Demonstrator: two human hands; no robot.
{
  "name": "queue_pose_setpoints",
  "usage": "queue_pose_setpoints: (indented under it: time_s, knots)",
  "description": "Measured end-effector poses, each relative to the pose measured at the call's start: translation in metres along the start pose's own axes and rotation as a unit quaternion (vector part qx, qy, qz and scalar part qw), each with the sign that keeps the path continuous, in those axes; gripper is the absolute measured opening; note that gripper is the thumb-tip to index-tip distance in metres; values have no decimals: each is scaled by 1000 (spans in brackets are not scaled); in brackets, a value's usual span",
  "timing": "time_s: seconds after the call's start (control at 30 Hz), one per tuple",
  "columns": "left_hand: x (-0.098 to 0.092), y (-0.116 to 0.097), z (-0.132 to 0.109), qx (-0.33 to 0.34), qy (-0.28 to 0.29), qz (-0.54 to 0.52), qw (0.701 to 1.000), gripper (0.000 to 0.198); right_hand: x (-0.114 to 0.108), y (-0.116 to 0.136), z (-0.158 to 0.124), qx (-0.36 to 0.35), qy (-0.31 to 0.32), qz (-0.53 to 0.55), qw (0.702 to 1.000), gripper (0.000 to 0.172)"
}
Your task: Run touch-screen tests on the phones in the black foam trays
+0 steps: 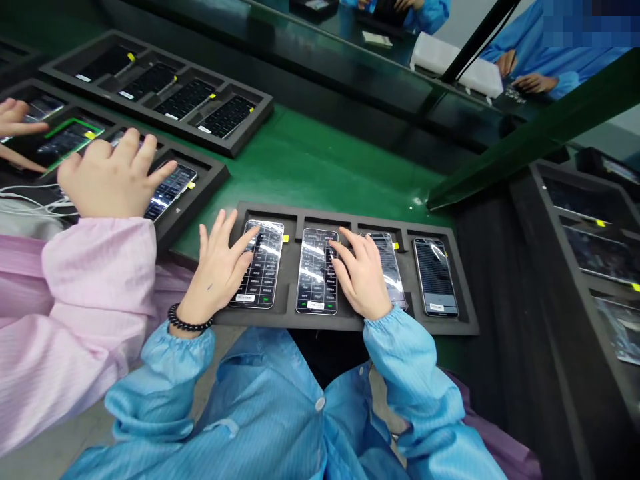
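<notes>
A dark foam tray (295, 323) in front of me holds several smartphones in separate slots. My left hand (217, 267), fingers spread, reaches over the leftmost phone (264, 267); a fingertip is at the upper part of its lit grid screen. Over the second phone (316, 273), which shows a similar grid, my right hand (363, 273) has its fingertips at the right side of the screen. That hand partly covers the third phone (393, 267). The rightmost phone (436, 277) shows lines of text, with neither hand on it. Neither hand grips anything.
Left, a co-worker's hand in a pink sleeve (110, 260) works over another phone tray (193, 207). Behind it lies one more foam tray (265, 110) of phones. Stacked trays (545, 220) stand at right, below a green beam (530, 147). People in blue sit across the bench.
</notes>
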State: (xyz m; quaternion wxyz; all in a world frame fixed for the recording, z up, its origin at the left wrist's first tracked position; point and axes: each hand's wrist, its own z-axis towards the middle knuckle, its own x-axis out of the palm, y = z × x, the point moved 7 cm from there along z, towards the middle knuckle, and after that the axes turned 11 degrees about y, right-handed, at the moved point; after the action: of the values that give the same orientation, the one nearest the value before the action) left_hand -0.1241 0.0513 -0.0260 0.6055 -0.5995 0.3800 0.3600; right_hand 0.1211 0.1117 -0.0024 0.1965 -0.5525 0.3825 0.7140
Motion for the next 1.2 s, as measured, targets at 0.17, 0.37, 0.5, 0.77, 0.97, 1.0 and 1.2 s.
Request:
queue_pose_setpoints:
  time_s: [0.17,0.37,0.5,0.77,0.97,1.0,1.2]
  knots:
    - [-1,-1,-1,-1,10,-11,1000,59,-3,0,3,23,3,-24,999,44]
    - [-1,-1,-1,8,9,-11,1000,59,10,3,8,9,69,-48,996,45]
    - [2,-2,1,12,28,3,1000,58,11,-2,6,24,63,-33,997,51]
    - [-11,-3,-10,-11,-41,-20,999,57,-4,-3,3,8,4,41,999,48]
    - [-8,-4,-10,-33,-11,0,999,60,-9,-1,7,2,-10,16,1000,38]
    - [-7,-5,-7,-33,-6,5,999,61,-7,1,10,4,2,0,1000,37]
    - [-10,-4,9,-45,-25,16,999,62,0,15,34,-11,64,-55,996,38]
